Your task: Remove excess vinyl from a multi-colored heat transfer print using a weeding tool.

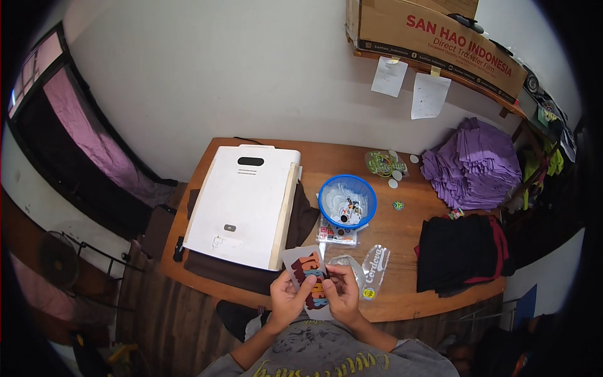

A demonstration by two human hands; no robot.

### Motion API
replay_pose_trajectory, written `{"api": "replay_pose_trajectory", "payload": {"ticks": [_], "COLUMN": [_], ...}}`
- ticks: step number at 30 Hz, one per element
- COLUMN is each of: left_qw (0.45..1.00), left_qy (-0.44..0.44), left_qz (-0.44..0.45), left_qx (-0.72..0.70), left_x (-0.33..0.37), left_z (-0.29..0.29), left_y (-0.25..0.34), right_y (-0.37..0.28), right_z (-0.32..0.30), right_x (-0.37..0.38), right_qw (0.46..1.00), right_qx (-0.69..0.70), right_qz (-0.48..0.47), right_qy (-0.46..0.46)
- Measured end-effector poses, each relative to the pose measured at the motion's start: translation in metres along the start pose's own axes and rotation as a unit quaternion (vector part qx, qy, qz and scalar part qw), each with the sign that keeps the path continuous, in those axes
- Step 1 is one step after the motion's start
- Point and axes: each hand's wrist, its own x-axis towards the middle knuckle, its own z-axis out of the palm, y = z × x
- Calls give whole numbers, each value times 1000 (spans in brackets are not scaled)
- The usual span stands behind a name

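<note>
Both my hands hold a transfer film sheet [308, 267] with orange, blue and dark red lettering, tilted close to my body at the table's front edge. My left hand [290, 298] pinches its left side, the thumb lying across the print. The right edge is gripped by my right hand [342, 294], its fingertips bent at the sheet's border. Just beyond the right hand lies another clear film piece [375, 267] with white lettering and a yellow round mark. To the left of my hands is a white heat press [242, 201] with brown fabric [303, 217] under it.
A blue basket [321, 217] with film scraps stands mid-table [396, 229]. Folded black and red garments [455, 254] lie at right, with a purple cloth stack [471, 166] behind them. Stickers [384, 164] are scattered at the back. A cardboard box [408, 44] sits on a wall shelf.
</note>
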Motion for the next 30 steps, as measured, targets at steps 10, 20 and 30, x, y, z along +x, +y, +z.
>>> {"api": "replay_pose_trajectory", "payload": {"ticks": [10,20,30], "left_qw": [1000,1000,1000], "left_qy": [-7,-7,-4], "left_qz": [-11,-6,-16], "left_qx": [14,22,24], "left_x": [0,-3,-1], "left_z": [2,0,0], "left_y": [4,1,-1], "right_y": [2,0,3], "right_z": [0,0,0], "right_x": [-2,-3,-4], "right_qw": [1000,1000,999], "right_qx": [-9,10,11], "right_qz": [-23,-20,-20], "right_qy": [18,17,25]}}
